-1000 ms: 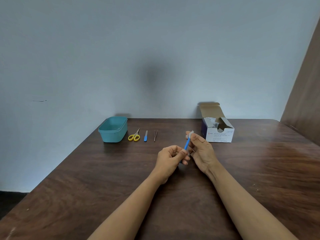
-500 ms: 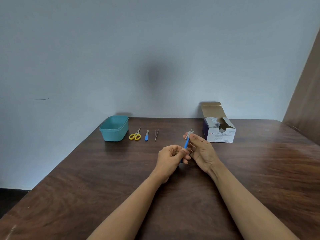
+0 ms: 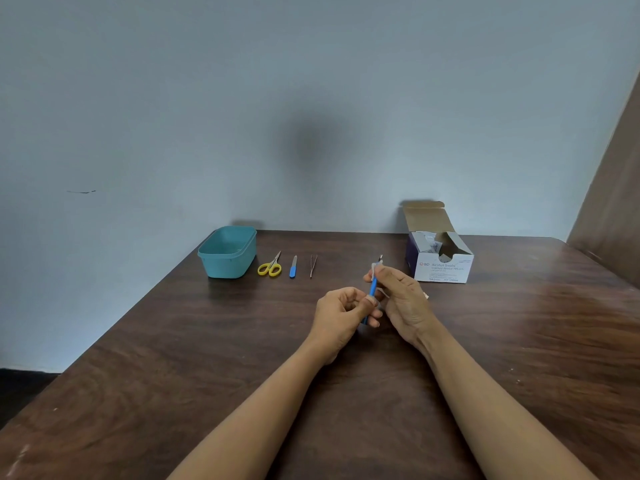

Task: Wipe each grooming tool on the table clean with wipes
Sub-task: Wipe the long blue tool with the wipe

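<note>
My left hand (image 3: 341, 313) pinches the lower end of a thin blue-handled tool (image 3: 372, 289) with a metal tip, held upright over the table's middle. My right hand (image 3: 403, 299) holds a small white wipe (image 3: 374, 268) wrapped round the tool's upper part, just below the bare metal tip. Farther back lie yellow-handled scissors (image 3: 270, 266), a blue-handled nail file (image 3: 293, 267) and thin tweezers (image 3: 313, 266), side by side in a row.
A teal plastic tub (image 3: 228, 252) stands at the back left next to the scissors. An open box of alcohol swabs (image 3: 441, 258) stands at the back right. The dark wooden table (image 3: 173, 358) meets a pale wall; a wooden panel rises at far right.
The wipe in my right hand has slid down from the tool's tip, leaving the metal tip bare. My left hand keeps its hold on the handle.
</note>
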Action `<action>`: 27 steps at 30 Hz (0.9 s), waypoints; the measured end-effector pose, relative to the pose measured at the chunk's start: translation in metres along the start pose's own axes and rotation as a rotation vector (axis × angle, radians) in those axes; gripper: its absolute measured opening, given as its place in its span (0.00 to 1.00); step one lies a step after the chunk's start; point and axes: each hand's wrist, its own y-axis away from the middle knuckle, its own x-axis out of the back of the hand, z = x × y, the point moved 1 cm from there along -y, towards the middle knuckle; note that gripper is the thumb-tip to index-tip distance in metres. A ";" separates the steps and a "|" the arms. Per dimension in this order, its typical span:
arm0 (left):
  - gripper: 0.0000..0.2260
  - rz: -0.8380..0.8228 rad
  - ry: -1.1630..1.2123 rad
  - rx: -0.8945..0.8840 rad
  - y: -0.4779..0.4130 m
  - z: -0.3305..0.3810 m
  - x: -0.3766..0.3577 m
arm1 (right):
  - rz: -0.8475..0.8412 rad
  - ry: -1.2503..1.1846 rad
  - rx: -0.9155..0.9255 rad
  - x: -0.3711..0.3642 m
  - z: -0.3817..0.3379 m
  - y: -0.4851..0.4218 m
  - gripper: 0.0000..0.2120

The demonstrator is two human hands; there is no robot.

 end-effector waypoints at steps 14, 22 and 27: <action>0.03 0.061 0.052 -0.012 0.000 0.003 0.004 | -0.123 0.041 -0.051 0.004 0.003 -0.003 0.10; 0.03 0.086 0.033 -0.017 -0.003 0.000 0.002 | 0.027 0.048 0.024 -0.001 -0.001 0.001 0.05; 0.03 0.064 0.041 -0.024 -0.005 -0.001 -0.003 | 0.158 -0.053 0.048 0.001 -0.002 0.001 0.11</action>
